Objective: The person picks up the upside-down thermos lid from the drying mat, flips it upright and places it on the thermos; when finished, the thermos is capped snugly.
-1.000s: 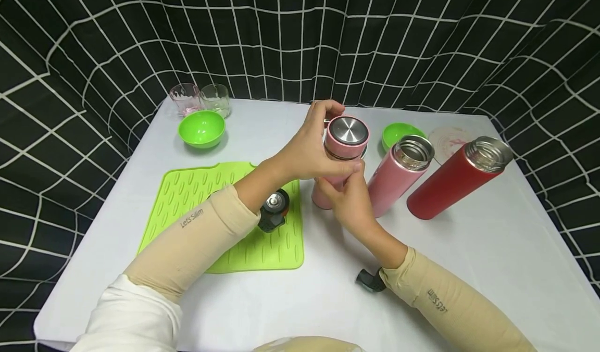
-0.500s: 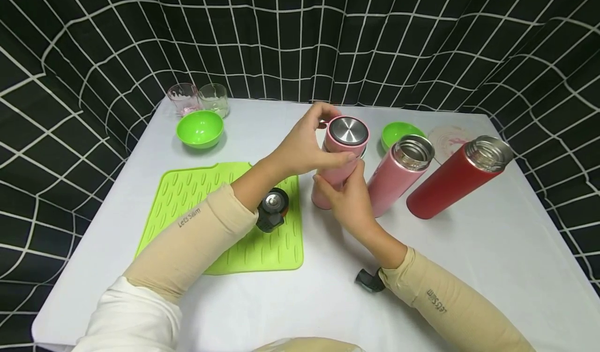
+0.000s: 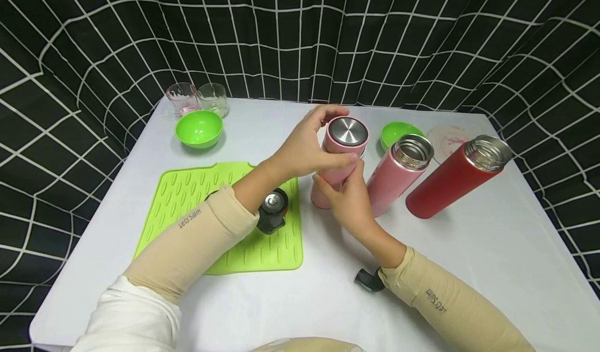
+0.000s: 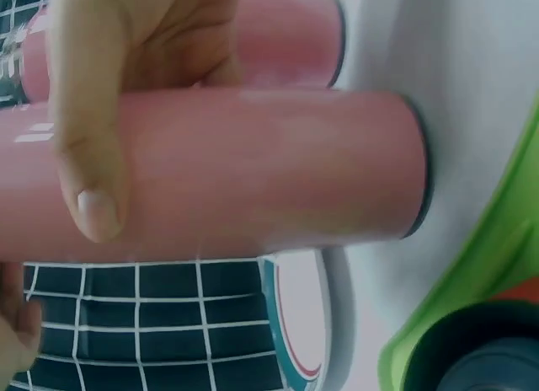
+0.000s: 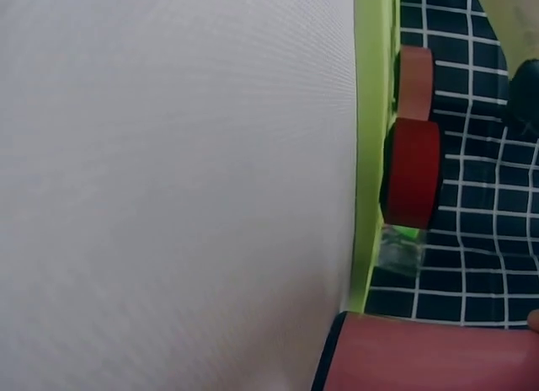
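Observation:
A pink thermos bottle [image 3: 330, 177] stands on the table, with a steel-topped lid [image 3: 348, 131] on its mouth. My left hand [image 3: 307, 143] is wrapped about the lid end, thumb across the front and fingers round the back. Lower down, my right hand [image 3: 349, 198] grips the bottle's body. In the left wrist view the right thumb [image 4: 97, 210] lies across the pink body, while a bit of the left hand [image 4: 17, 332] shows at the left edge. The right wrist view catches only the bottle's base [image 5: 429, 357].
An uncapped pink thermos [image 3: 396, 177] and an uncapped red thermos [image 3: 452, 185] stand at right. A green mat [image 3: 187, 185] bears a black lid [image 3: 274, 201] and a red lid [image 5: 413, 172]. Behind are green bowls [image 3: 199, 128], glasses [image 3: 213, 99] and a patterned plate [image 3: 450, 142].
The lid has come down flush onto the pink thermos, closing the dark gap seen a second ago. The left thumb has shifted on the bottle; the right hand stays put.

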Demonstrator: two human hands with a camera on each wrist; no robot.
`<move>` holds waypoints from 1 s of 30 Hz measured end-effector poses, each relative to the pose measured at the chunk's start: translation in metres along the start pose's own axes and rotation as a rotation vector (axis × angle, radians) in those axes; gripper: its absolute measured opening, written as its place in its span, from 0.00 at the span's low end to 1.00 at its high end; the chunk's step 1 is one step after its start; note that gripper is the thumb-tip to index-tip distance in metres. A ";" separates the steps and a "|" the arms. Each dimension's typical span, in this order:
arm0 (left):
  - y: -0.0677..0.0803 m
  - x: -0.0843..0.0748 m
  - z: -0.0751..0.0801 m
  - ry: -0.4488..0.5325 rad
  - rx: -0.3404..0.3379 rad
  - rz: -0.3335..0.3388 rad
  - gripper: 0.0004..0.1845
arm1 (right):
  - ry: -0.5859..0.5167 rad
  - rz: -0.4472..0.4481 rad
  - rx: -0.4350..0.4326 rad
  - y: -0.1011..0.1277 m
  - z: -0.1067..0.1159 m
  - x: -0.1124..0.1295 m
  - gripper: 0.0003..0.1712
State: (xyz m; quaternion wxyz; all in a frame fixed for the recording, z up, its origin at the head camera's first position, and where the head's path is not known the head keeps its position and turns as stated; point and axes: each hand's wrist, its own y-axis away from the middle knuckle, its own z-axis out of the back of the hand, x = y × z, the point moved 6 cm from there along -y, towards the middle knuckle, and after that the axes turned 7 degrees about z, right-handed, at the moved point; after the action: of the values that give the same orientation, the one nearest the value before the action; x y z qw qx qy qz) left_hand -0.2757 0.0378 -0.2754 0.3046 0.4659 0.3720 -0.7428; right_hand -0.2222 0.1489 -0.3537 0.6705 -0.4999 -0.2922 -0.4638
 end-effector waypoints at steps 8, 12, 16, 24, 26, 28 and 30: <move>0.001 -0.002 0.004 -0.026 0.025 -0.011 0.41 | 0.012 -0.005 -0.002 -0.001 -0.002 -0.002 0.38; 0.002 -0.001 0.001 0.008 0.028 0.003 0.45 | 0.008 0.003 0.009 -0.001 -0.004 0.000 0.37; 0.002 0.001 0.001 0.004 0.002 0.022 0.43 | -0.002 0.007 0.015 0.001 -0.005 0.017 0.36; 0.002 0.003 0.005 -0.022 -0.025 0.049 0.39 | 0.033 -0.015 0.008 0.000 -0.002 0.042 0.35; 0.000 0.002 0.002 -0.040 -0.020 0.066 0.42 | 0.033 -0.019 -0.005 0.000 0.001 0.041 0.35; -0.001 0.001 -0.001 -0.068 -0.039 0.074 0.43 | 0.024 -0.033 -0.019 0.001 0.003 0.039 0.36; -0.003 0.001 -0.001 -0.114 -0.066 0.077 0.42 | 0.015 -0.048 -0.028 0.001 0.003 0.028 0.37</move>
State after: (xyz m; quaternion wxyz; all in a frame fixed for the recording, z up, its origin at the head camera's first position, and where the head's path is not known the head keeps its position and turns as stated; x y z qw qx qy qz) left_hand -0.2777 0.0399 -0.2755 0.3687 0.4266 0.3599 -0.7433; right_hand -0.2101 0.1422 -0.3288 0.6542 -0.4985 -0.2927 -0.4876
